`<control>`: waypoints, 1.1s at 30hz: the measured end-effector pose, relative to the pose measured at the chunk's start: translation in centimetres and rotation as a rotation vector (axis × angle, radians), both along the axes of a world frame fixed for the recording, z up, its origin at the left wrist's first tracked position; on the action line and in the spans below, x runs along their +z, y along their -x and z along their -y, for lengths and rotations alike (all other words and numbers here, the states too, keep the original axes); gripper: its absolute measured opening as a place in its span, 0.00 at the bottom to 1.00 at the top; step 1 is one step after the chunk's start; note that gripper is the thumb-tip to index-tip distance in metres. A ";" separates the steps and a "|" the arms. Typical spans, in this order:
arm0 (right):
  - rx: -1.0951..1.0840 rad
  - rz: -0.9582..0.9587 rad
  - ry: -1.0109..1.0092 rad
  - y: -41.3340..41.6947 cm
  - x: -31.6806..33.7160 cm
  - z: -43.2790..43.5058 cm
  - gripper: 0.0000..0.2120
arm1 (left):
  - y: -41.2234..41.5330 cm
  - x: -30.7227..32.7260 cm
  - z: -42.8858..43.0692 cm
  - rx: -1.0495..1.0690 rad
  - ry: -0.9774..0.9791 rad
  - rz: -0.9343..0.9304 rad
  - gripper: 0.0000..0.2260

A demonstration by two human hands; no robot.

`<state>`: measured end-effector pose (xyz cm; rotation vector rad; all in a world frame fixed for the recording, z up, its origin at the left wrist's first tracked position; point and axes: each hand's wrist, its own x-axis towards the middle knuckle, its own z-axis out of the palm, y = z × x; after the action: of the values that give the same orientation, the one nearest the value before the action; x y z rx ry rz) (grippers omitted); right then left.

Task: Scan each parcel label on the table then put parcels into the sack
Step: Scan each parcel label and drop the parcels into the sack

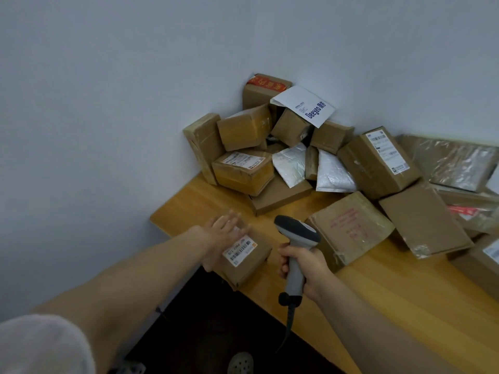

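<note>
A small brown parcel with a white barcode label on top lies at the near edge of the wooden table. My left hand lies on its left side with the fingers straight, reaching over the far end. My right hand grips the handle of a grey barcode scanner, whose dark head sits just right of the parcel. No sack is in view.
A heap of cardboard boxes and silver padded mailers fills the table's corner against the white wall. A taped box with red print lies right of the scanner; more boxes extend right. The floor below is dark.
</note>
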<state>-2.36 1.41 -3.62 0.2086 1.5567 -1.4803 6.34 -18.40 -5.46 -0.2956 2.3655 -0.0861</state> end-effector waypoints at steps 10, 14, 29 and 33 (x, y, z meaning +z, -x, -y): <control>-0.048 0.022 -0.058 0.6 -1.7 -0.9 0.03 | 3.3 -1.7 0.8 0.673 -0.228 -0.195 0.59; -0.062 0.029 -0.046 0.7 -2.2 0.0 0.06 | 1.8 -3.3 1.5 1.060 -0.389 -0.296 0.50; 0.148 -0.052 0.005 1.3 -2.3 3.8 0.10 | -0.5 -6.6 -2.2 1.611 -1.246 -0.540 0.27; 0.149 -0.078 0.068 2.0 -0.4 3.9 0.10 | -1.3 -3.4 -0.8 1.590 -1.320 -0.677 0.30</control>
<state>-4.37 -2.45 -4.01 -0.0049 1.5457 -1.4352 7.65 -17.59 -8.90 -1.4467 1.4871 2.3562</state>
